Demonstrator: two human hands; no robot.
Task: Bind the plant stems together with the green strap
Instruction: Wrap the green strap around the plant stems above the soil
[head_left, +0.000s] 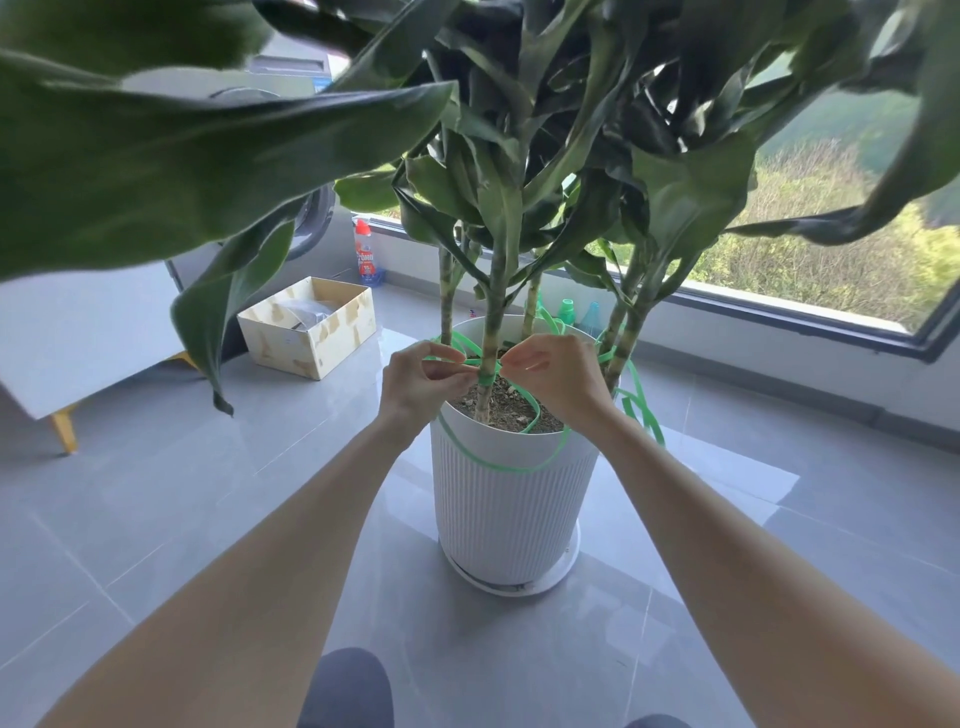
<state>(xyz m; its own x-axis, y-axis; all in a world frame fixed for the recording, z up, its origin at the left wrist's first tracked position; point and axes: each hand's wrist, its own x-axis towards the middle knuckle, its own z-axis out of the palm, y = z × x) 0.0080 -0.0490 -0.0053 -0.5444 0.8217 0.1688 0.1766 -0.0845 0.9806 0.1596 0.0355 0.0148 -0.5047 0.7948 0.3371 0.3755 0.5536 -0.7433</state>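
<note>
Several pale green plant stems (492, 332) rise from the soil of a white ribbed pot (506, 514) on the floor. A green strap (485, 380) is wrapped around the front stem just above the soil; its loose length loops over the pot's front (498, 467) and coils behind the pot at the right (641, 410). My left hand (423, 382) pinches the strap on the left of that stem. On the stem's right, my right hand (558, 376) pinches the strap's other part. Large leaves hide the stems' upper parts.
An open cardboard box (309, 325) lies on the grey tiled floor at the left, beside a white cabinet (78, 332) with yellow legs. A spray bottle (368, 254) stands by the wall. Small bottles (569, 312) sit behind the pot under a wide window (810, 270).
</note>
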